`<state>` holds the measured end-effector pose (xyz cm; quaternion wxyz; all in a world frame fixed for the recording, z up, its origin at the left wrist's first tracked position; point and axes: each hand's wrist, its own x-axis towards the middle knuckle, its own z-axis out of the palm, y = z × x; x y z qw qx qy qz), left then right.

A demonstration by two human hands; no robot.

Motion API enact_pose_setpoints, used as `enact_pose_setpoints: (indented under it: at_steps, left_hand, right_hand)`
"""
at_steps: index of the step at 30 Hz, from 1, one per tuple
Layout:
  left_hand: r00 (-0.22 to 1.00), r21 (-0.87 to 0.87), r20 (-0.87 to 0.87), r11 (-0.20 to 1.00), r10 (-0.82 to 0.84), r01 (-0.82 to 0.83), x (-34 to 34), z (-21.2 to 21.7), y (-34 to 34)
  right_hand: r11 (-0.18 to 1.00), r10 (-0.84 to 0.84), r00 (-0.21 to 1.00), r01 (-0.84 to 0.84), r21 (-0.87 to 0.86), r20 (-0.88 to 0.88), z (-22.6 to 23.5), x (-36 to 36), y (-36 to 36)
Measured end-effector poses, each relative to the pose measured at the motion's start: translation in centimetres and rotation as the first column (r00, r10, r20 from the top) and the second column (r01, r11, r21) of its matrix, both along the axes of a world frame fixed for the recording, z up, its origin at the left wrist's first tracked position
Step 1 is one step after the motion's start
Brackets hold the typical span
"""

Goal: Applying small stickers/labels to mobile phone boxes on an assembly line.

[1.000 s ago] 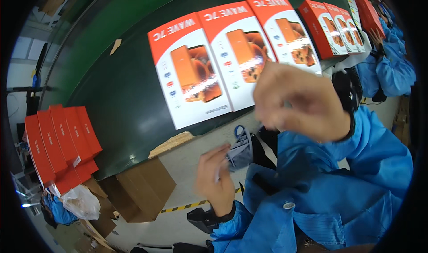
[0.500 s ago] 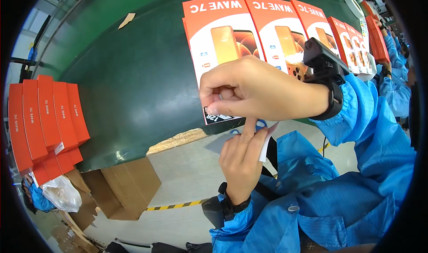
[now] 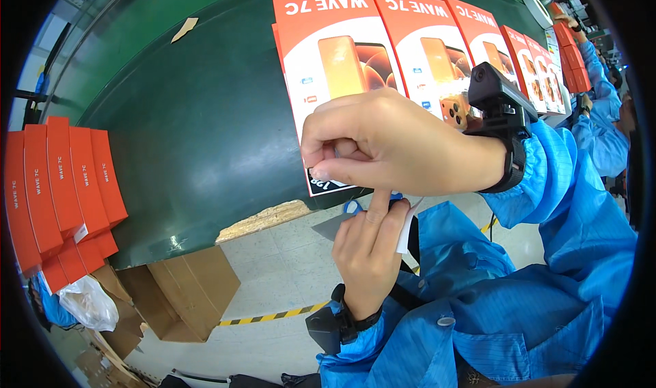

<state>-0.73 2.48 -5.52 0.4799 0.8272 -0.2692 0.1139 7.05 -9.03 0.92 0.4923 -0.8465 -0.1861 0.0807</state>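
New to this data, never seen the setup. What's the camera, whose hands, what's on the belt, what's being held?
There is no machine: a person in a blue work coat works with bare hands. The single view comes from a wide fisheye camera on the person's head looking down, so straight edges bend near the rim.

The right hand, wearing a black wrist-mounted device, is closed in a pinch above the near edge of the dark green conveyor surface. What it pinches is hidden. Below it, the left hand holds a small white and grey sheet.

On the green surface lie a row of flat orange-and-white cardboard phone boxes, and at the far left a stack of orange box sleeves. Other people in blue sleeves work at top right.
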Motion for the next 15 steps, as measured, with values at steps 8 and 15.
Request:
enact_pose_setpoints:
  at_steps: [8,15]
  left_hand:
    - [1.000,0.050,-0.022,0.999,-0.001,0.002,-0.4,0.8,0.8]
    - [0.817,-0.230,-0.576,0.958,0.007,-0.169,-1.0,3.0,2.3]
  right_hand:
    - [0.865,0.011,0.872,0.237,-0.442,0.489,0.1,-0.9,0.9]
    - [0.977,-0.140,0.918,0.189,-0.101,0.370,0.9,-1.5,-0.7]
